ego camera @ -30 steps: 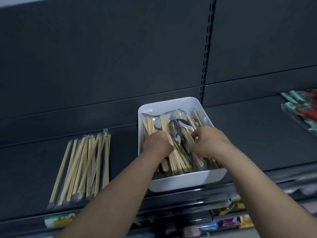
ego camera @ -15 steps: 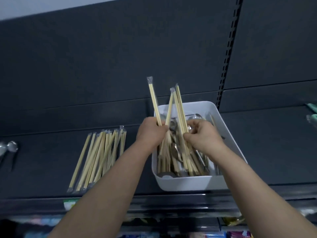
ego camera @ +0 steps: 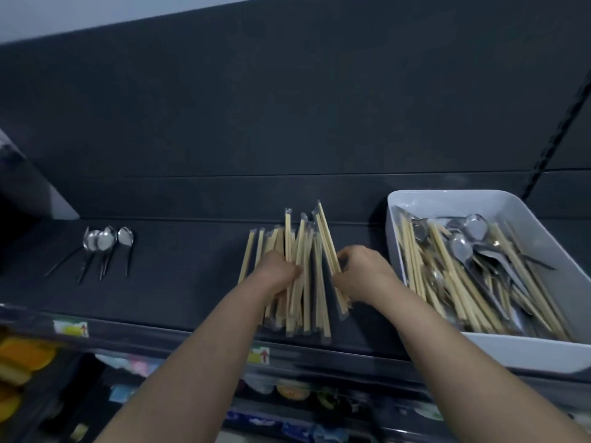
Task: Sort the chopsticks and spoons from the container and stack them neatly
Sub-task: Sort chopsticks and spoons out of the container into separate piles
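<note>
The left hand (ego camera: 279, 276) has its fingers (ego camera: 295, 272) curled round a bunch of the chopsticks (ego camera: 289, 241). These are slim, straight, pale wooden sticks, each pair sealed in a clear, glossy plastic sleeve. They lie fanned on the dark matte shelf (ego camera: 179, 282), tips spreading beyond the fingers and butt ends reaching back under both wrists to the shelf's front lip. There are too many, and they overlap too much, to count.

The right hand (ego camera: 363, 273) sits just beside the left. Its fingers are bent and pinch the rightmost sleeves of the fan.

Right of the right fingers, close by but apart, stands one white container (ego camera: 479, 199). It is smooth, rectangular and round-cornered. It holds a tangle of more sleeved chopsticks mixed with shiny metal spoons in the container (ego camera: 460, 249). At least four oval bowls show there; the rest are buried.

Well to the left of the left fingers lie sorted spoons (ego camera: 105, 241) on the shelf. These are polished steel with thin dark handles. About four bowls overlap in a row, the exact count unclear.
</note>
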A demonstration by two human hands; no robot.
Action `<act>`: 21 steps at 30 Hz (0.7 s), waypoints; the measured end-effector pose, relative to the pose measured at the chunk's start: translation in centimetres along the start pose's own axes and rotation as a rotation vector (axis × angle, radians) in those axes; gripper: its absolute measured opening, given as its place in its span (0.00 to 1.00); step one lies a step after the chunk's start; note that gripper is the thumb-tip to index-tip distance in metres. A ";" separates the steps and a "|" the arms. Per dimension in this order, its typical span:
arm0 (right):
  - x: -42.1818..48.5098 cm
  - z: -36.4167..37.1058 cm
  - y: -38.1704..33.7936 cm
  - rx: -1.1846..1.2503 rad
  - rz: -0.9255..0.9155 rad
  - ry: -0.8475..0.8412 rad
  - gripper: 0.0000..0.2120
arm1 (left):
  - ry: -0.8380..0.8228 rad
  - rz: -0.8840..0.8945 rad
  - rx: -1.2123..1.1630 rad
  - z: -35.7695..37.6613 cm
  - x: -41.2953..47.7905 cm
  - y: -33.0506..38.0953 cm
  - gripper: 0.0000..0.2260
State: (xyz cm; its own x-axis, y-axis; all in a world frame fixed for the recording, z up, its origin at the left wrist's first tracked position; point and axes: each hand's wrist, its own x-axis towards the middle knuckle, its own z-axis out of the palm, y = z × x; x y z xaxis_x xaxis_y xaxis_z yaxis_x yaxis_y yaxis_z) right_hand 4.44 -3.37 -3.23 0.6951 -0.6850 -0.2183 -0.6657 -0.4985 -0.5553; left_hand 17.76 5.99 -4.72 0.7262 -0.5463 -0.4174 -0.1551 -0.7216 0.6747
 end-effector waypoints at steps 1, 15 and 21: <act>0.3 0.8 -0.3 -0.026 0.015 -0.010 0.10 | -0.006 0.011 0.040 -0.3 0.4 -0.6 0.13; 0.7 3.8 -1.7 -0.492 -0.066 0.267 0.07 | 0.130 0.331 0.333 -1.6 2.6 -1.5 0.08; -1.2 -1.2 2.9 -0.526 -0.053 0.572 0.10 | 0.129 0.492 0.227 2.6 1.1 4.9 0.09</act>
State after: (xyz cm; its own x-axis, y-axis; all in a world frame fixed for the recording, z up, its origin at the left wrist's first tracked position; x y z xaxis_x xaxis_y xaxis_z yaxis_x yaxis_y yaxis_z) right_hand 1.41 -4.63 -3.62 0.5766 -0.7495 0.3252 -0.7762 -0.6268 -0.0683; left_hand 16.07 0.78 -3.41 0.6057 -0.7957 0.0016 -0.6265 -0.4757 0.6175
